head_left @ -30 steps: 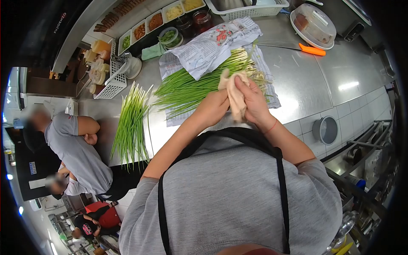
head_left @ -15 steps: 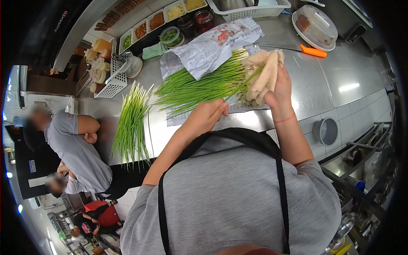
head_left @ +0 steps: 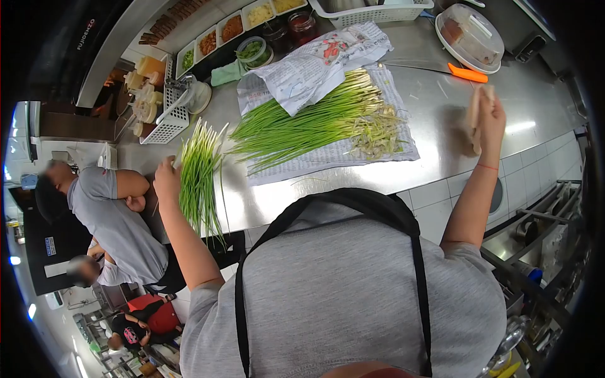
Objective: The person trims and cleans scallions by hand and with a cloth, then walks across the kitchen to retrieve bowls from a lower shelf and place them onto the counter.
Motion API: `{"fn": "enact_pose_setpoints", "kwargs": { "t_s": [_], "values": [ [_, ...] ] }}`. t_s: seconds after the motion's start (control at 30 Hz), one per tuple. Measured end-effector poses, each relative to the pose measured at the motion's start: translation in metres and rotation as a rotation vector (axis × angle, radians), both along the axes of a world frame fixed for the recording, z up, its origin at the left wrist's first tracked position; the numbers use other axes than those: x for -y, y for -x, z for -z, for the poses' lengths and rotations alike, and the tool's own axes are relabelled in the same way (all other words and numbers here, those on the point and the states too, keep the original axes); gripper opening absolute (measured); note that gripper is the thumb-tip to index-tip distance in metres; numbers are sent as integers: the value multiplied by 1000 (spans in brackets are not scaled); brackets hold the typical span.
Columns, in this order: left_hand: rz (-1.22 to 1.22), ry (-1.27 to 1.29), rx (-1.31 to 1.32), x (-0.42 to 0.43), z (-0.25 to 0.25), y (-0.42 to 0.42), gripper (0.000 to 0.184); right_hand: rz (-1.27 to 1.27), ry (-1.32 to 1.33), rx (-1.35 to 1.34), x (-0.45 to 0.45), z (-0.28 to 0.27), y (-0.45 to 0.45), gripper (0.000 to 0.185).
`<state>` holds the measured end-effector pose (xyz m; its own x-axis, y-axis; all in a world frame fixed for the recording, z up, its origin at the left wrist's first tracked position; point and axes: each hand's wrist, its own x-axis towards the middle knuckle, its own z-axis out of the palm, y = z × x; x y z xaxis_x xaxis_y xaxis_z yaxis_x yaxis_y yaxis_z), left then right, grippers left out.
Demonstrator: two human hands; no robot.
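My left hand (head_left: 167, 181) is at the left side of a loose pile of spring onions (head_left: 200, 179), its fingers curled; what they hold, if anything, is hidden. Out to the right, my right hand (head_left: 491, 123) grips a beige cloth (head_left: 474, 120), slightly blurred, above the steel counter. Between my hands, a larger bunch of spring onions (head_left: 302, 129) lies on newspaper (head_left: 394, 97), its white root ends to the right. A folded sheet partly covers that bunch. Pale peeled scraps (head_left: 376, 135) are heaped by the roots.
A knife with an orange handle (head_left: 467, 73) lies behind my right hand, near a plate under a clear dome (head_left: 469, 38). Topping tubs (head_left: 231, 29) and a white basket of bottles (head_left: 167, 129) line the back. A co-worker (head_left: 116, 201) stands close on the left.
My left hand has moved left from the newspaper to the loose pile, and the stalk it pinched no longer shows clearly. My right hand has carried the cloth right, uncovering the scraps.
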<state>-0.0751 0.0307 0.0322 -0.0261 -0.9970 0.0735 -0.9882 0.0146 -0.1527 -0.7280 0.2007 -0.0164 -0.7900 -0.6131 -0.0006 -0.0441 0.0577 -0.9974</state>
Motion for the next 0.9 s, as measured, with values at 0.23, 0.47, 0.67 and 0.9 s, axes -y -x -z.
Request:
{"fn": "enact_pose_setpoints", "kwargs": {
  "t_s": [0.23, 0.47, 0.67, 0.9],
  "values": [
    [527, 116, -552, -11, 2, 128, 43, -205, -13, -959, 44, 25, -47, 30],
    [949, -108, -639, -27, 54, 276, 17, -621, -67, -1107, 91, 40, -148, 10],
    [908, 164, -520, -39, 63, 307, 17, -673, -49, -1119, 91, 35, -150, 7],
    [815, -220, -846, -31, 47, 299, 16, -861, 98, -686, 73, -14, -154, 11]
  ]
}}
